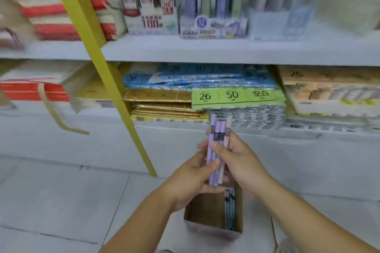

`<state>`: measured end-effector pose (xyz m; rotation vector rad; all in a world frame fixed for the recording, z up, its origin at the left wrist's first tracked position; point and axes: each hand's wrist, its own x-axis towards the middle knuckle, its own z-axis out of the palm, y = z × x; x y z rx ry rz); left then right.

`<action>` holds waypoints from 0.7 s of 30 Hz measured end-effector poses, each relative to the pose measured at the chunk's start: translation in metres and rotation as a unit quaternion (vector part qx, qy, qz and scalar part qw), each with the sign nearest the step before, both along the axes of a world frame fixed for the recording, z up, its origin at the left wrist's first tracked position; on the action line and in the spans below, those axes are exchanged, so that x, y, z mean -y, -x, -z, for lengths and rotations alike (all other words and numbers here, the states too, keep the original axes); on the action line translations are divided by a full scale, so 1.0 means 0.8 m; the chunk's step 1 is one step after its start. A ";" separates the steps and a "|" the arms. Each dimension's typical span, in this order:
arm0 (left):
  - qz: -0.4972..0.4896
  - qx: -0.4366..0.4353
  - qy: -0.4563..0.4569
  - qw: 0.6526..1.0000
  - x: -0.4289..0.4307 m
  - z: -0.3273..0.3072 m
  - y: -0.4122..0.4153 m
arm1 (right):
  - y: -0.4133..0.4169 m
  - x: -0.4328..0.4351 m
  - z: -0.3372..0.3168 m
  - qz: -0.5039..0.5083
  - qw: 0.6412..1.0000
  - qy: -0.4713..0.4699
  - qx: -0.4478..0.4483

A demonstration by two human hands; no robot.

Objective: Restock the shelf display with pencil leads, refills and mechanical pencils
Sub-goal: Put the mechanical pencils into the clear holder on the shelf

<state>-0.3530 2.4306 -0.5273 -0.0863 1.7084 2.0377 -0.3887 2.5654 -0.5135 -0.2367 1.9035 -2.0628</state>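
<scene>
A bundle of several slim mechanical pencils, mostly lilac with one pale pink, stands upright between both hands in front of the lower shelf. My left hand grips the bundle's lower half, thumb across the front. My right hand wraps around the upper half from the right, thumb pressed on the pencils. Directly below, a small open cardboard box sits on the floor with a few more dark and lilac pencils lying along its right wall.
A white shelf board carries boxed refills and a clear blister pack of pens. The shelf below holds stacked blue, gold and green paper packs. A yellow slanted post runs down to the tiled floor at left.
</scene>
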 end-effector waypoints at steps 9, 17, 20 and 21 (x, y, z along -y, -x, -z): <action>-0.011 -0.222 0.120 0.968 -0.022 -0.171 0.028 | 0.023 -0.065 -0.190 0.046 0.975 -0.070 -0.205; -0.060 -0.324 0.127 0.936 -0.060 -0.244 0.087 | 0.080 -0.101 -0.294 0.069 0.953 -0.037 -0.291; -0.121 -0.341 0.106 0.926 -0.065 -0.255 0.109 | 0.093 -0.110 -0.328 0.170 0.911 0.030 -0.375; -0.142 -0.346 0.098 0.922 -0.063 -0.256 0.115 | 0.096 -0.112 -0.338 0.200 0.888 0.041 -0.413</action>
